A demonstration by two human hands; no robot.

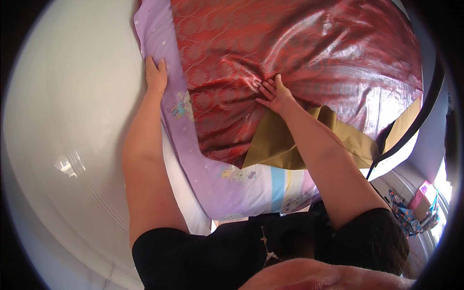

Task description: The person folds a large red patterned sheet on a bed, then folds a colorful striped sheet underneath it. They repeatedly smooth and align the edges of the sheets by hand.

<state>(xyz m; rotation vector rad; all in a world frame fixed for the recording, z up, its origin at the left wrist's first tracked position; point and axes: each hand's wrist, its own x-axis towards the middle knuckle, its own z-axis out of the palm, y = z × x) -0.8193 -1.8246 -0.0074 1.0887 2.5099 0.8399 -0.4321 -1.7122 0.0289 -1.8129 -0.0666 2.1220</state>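
My left hand (pixel 156 76) lies on the outer edge of a purple printed quilt or sheet (pixel 176 79), right beside a smooth white panel. Its thumb and fingers are stretched out and apart; the fingertips on the panel side are partly hidden. Across the middle, my right hand (pixel 276 95) rests with spread fingers on a shiny dark red patterned cover (pixel 217 92), palm side mostly down. Creases fan out in the red cloth around its fingertips. Under my right forearm, a gold-coloured part of the cover (pixel 278 145) is folded over.
The glossy white panel (pixel 67 111) fills the left side. Striped bedding with cartoon animals (pixel 275 186) shows nearest my body. At the right, a dark curved bar (pixel 425 113) arches past the bed. Beyond it lie a patterned blue cloth item (pixel 408 220) and a pink box (pixel 421 194).
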